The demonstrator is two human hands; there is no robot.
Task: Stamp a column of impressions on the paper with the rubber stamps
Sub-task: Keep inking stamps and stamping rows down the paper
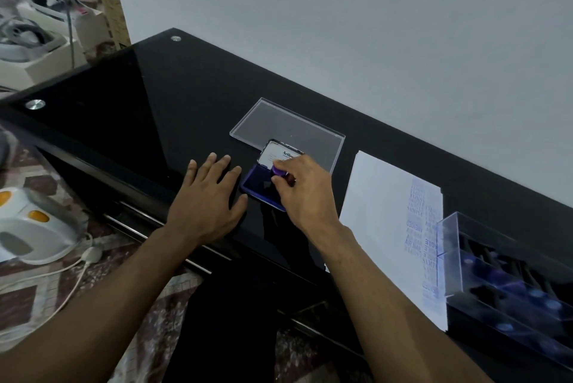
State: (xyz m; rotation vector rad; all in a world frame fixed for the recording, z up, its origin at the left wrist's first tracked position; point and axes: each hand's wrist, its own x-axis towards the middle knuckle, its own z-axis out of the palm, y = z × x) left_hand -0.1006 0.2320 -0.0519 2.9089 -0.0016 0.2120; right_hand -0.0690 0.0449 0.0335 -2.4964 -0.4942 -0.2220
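Black glossy table [130, 110] against a plain pale wall, patterned floor at left with a white appliance [34, 227] and its cord.

Ink pad [259, 185] sits open mid-table, blue bed facing up, white-labelled lid [279, 154] tipped back behind it. A clear tray lid [279, 122] lies just behind the pad.

Paper [381, 221] lies to the right of the pad, close but apart from it. It already carries blue impressions in columns along its right side. A clear box [502, 277] holding more rubber stamps overlaps the paper's right edge.

Step in hand, by my read: inking the stamp.
- Press straight down so the whole face takes ink.
- Keep it level; a tilt likely leaves a faint edge in the print.
- Lift cleanly and carry across to the next free spot in the column.
- Line up under the last mark before pressing.

Right hand [305, 193]: fingers curled, pinching the purple-knobbed stamp [279, 172] from above, held on or just over the blue bed. Actual contact with the ink is hidden by the fingers.

Left hand [210, 196]: flat, fingers spread and straight, palm down on the table, holds nothing. Its fingertips [243, 198] reach the pad's left edge, apparently steadying it; whether they press on it is hard to tell.
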